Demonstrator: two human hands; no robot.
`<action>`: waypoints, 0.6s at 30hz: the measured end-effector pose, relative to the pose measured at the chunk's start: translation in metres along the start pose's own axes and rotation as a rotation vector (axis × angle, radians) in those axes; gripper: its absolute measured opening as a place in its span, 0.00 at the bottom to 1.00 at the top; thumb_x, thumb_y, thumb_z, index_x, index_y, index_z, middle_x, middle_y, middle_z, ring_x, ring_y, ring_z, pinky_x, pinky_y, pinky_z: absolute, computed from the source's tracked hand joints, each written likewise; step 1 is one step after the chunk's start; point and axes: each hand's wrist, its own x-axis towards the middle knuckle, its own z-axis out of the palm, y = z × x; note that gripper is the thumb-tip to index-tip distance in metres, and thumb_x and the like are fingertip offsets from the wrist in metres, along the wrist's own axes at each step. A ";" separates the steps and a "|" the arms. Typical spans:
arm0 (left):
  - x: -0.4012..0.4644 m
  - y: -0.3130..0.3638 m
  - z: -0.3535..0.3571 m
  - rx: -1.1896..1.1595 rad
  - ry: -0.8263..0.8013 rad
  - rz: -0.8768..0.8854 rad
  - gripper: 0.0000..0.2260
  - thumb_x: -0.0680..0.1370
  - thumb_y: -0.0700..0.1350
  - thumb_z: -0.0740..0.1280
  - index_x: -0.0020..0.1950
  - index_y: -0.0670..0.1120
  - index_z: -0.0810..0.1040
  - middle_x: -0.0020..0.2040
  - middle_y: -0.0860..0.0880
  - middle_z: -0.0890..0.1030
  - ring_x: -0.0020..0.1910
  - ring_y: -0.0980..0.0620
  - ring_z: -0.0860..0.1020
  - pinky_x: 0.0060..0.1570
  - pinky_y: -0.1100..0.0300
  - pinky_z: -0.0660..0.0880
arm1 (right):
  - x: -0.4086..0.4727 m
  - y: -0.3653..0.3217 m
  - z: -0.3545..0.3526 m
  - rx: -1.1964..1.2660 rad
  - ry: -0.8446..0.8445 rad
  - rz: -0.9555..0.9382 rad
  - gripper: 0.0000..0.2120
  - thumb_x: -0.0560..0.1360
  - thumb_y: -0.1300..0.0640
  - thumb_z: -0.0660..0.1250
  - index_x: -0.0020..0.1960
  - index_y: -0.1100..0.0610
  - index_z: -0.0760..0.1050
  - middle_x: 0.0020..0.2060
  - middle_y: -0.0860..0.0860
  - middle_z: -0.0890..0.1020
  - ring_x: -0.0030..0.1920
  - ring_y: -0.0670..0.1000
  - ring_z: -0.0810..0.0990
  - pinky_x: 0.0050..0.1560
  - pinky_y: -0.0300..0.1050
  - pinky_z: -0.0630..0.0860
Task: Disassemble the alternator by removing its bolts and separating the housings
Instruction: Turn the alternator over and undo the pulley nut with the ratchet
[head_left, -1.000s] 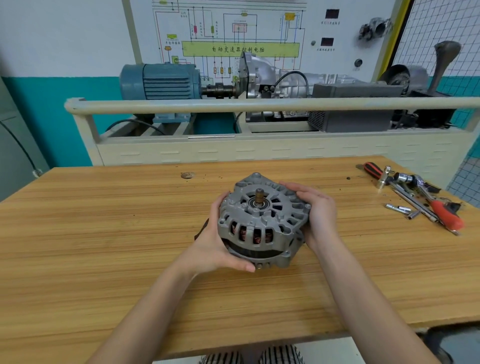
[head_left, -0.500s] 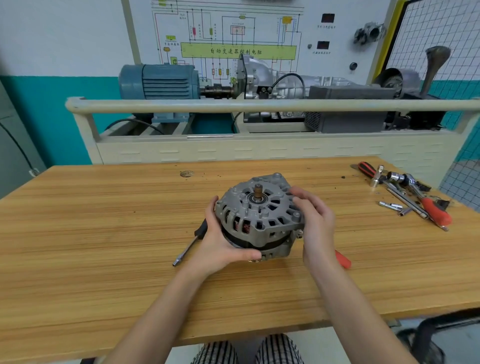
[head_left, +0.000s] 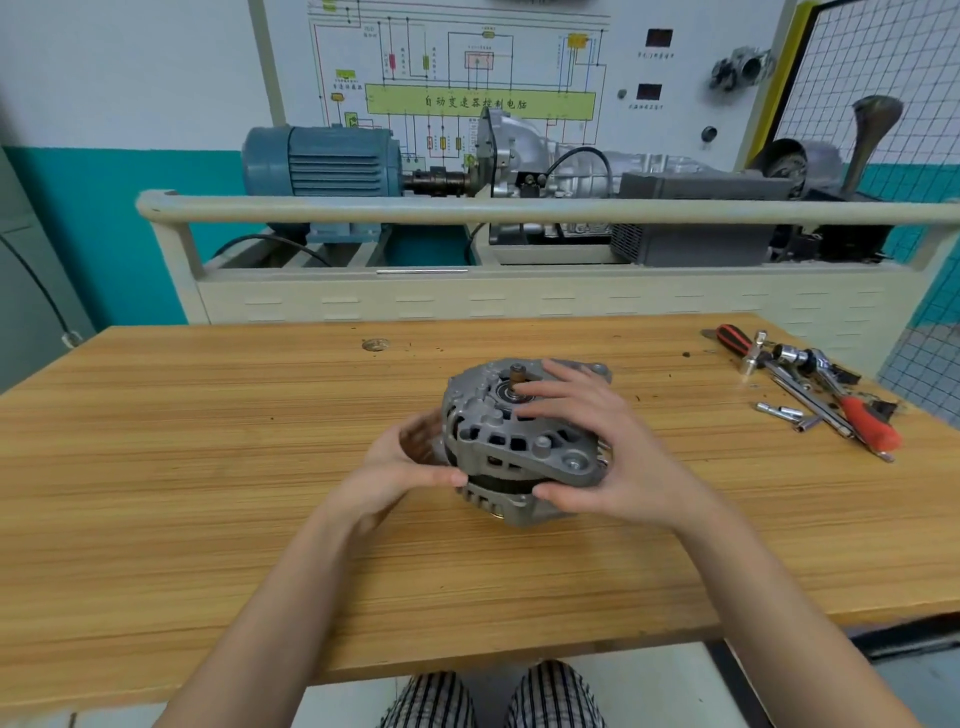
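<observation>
A: Head view, and you've got the alternator (head_left: 524, 441) near the middle of the tabletop (head_left: 208, 467), a touch toward the far edge, tilted so its shaft (head_left: 517, 375) leans away from you.

B: Your left hand (head_left: 410, 462) cups the left side, fingers curled round behind the housing, thumb lying across the seam between the two grey halves. That's a firm grip on the alternator.

A: And your right hand (head_left: 602, 457): fingers spread over the top face, fingertips right by the shaft, thumb tucked under the near rim of the lower housing. It holds the alternator too.

B: Whether the unit rests on the wood or sits just above it, I can't tell from here.

A: Over by the far right corner lies a cluster of tools: a ratchet (head_left: 802, 361), loose sockets (head_left: 779, 413), and a red-handled screwdriver (head_left: 867, 423), well apart from your hands.

B: Beyond the far edge stands a cream rail (head_left: 519, 210), with a blue motor (head_left: 322, 161) and a wiring diagram board (head_left: 467, 78) behind it.

A: Checked trousers (head_left: 493, 696) show below the near edge.
</observation>
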 end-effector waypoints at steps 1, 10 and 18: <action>-0.004 -0.001 -0.003 -0.034 0.027 0.003 0.40 0.55 0.38 0.83 0.65 0.50 0.72 0.66 0.48 0.77 0.65 0.52 0.75 0.62 0.59 0.74 | 0.003 -0.002 -0.001 -0.050 -0.033 -0.030 0.31 0.67 0.38 0.71 0.67 0.46 0.73 0.70 0.40 0.70 0.76 0.42 0.57 0.75 0.60 0.54; -0.013 -0.010 0.060 0.139 0.115 0.230 0.57 0.59 0.33 0.82 0.75 0.46 0.46 0.67 0.54 0.66 0.62 0.70 0.71 0.56 0.75 0.69 | 0.032 -0.028 0.003 -0.402 -0.183 -0.200 0.33 0.70 0.37 0.68 0.71 0.49 0.70 0.72 0.47 0.69 0.77 0.47 0.57 0.76 0.55 0.53; -0.003 -0.012 0.065 0.215 0.226 0.296 0.42 0.66 0.37 0.79 0.73 0.39 0.57 0.62 0.59 0.68 0.58 0.79 0.67 0.53 0.81 0.65 | 0.055 -0.049 0.013 -0.374 -0.361 -0.231 0.15 0.70 0.49 0.69 0.57 0.50 0.78 0.71 0.50 0.71 0.75 0.57 0.62 0.69 0.57 0.66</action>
